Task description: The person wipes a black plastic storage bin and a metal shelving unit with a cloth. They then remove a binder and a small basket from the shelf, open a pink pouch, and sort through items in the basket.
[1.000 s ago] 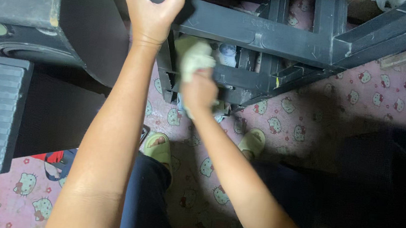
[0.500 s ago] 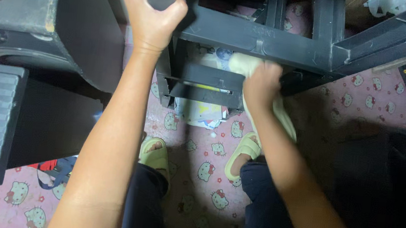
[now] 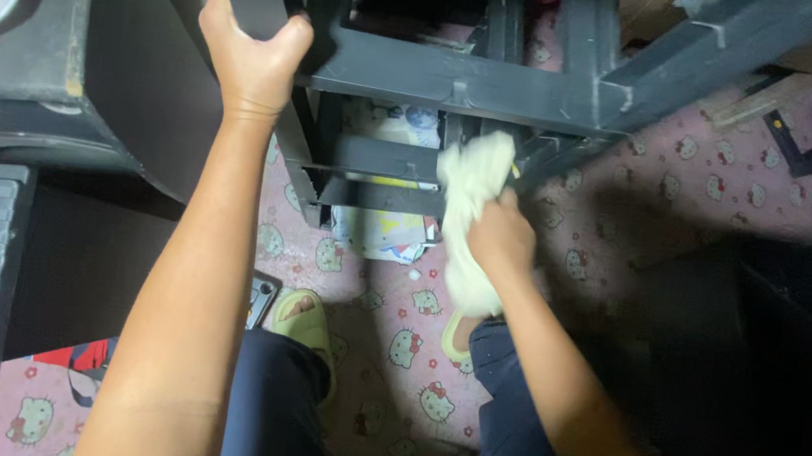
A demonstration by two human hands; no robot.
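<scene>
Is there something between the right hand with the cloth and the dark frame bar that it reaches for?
Nothing visible. The right hand holds the cloth, and the cloth's top already lies against the frame near its lower bars. The left hand grips the frame's upper left bar, well away from the cloth.

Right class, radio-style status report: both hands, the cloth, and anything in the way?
Left hand grips the dark frame. Right hand clutches the pale cloth against a lower frame bar. Papers on the floor beneath; nothing blocking the cloth.
</scene>
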